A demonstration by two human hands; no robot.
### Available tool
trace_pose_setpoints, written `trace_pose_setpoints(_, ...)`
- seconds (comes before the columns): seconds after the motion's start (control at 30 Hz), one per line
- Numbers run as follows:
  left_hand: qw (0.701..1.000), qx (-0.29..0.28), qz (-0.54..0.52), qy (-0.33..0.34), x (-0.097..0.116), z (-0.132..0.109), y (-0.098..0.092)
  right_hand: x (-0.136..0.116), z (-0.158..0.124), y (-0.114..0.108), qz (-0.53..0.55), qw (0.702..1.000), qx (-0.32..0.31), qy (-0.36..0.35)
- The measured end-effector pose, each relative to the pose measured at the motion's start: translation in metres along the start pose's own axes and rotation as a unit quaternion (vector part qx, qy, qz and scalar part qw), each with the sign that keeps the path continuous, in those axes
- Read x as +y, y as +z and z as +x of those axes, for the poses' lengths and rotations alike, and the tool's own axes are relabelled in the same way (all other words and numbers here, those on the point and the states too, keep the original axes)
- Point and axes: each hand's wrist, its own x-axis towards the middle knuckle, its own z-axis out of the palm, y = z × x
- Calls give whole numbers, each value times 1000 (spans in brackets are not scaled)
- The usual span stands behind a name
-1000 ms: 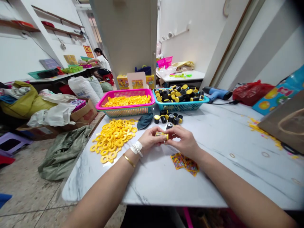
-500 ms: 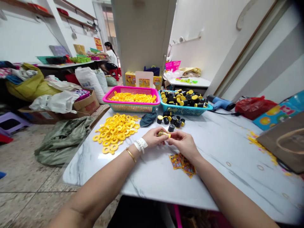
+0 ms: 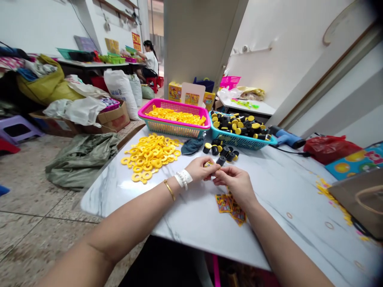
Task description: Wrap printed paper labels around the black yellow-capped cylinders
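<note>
My left hand and my right hand meet over the white marble table, both pinched on one small yellow-labelled cylinder, mostly hidden by my fingers. Just behind them stand a few loose black cylinders with yellow caps. A heap of yellow plastic rings lies to the left. Several small printed stickers lie below my right wrist.
A pink basket of yellow rings and a blue basket of black cylinders stand at the back. A blue heat gun, a red bag and a brown paper bag lie right. Sacks and boxes crowd the floor left; a person sits far back.
The view has swung slightly so everything sits a little further right and up. My hands stay together on the small cylinder, fingers shifting around it.
</note>
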Motion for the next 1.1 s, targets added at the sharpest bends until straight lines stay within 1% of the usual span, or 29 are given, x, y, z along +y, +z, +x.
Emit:
trace_pose_setpoints(0.13,995,24,-79,-60,-2,-1,2,-2,4,-9,29,996,-79,-2)
trace_pose_setpoints(0.2,988,14,-131,-83,-3,-1,1,0,5,-12,29,994,-101,-12)
trace_pose_setpoints(0.27,975,-31,-196,-101,-2,-1,-1,4,6,-15,29,995,-88,-29)
trace_pose_setpoints(0.33,961,-74,-245,-109,0,-1,-4,6,6,-16,36,996,-54,-58)
trace_pose_setpoints(0.4,955,-92,-258,-114,0,-1,-5,8,6,-17,33,995,-38,-86)
trace_pose_setpoints(0.53,950,-89,-270,-129,-2,-2,-2,9,3,-18,9,990,-37,-137)
trace_pose_setpoints(0.63,945,-86,-285,-139,-4,-2,1,9,1,-15,19,986,-25,-164)
trace_pose_setpoints(0.73,943,-83,-285,-149,-5,-1,1,7,-1,-8,31,985,-26,-166)
trace_pose_setpoints(0.83,945,-83,-274,-156,-5,-2,1,-3,-1,-12,15,987,-65,-145)
trace_pose_setpoints(0.9,949,-98,-244,-172,-5,-4,3,-15,-1,-25,-34,984,-91,-149)
trace_pose_setpoints(0.93,953,-107,-217,-182,-5,-5,5,-21,-2,-33,-80,979,-103,-159)
trace_pose_setpoints(0.97,958,-109,-184,-189,-5,-6,7,-27,-2,-42,-139,969,-120,-167)
trace_pose_setpoints(1.03,973,-94,-105,-186,-6,-8,11,-36,-2,-58,-269,936,-160,-163)
trace_pose_setpoints(1.07,979,-81,-68,-176,-7,-8,13,-37,-1,-64,-320,919,-165,-159)
trace_pose_setpoints(1.1,983,-68,-36,-165,-8,-8,14,-36,0,-67,-351,911,-150,-157)
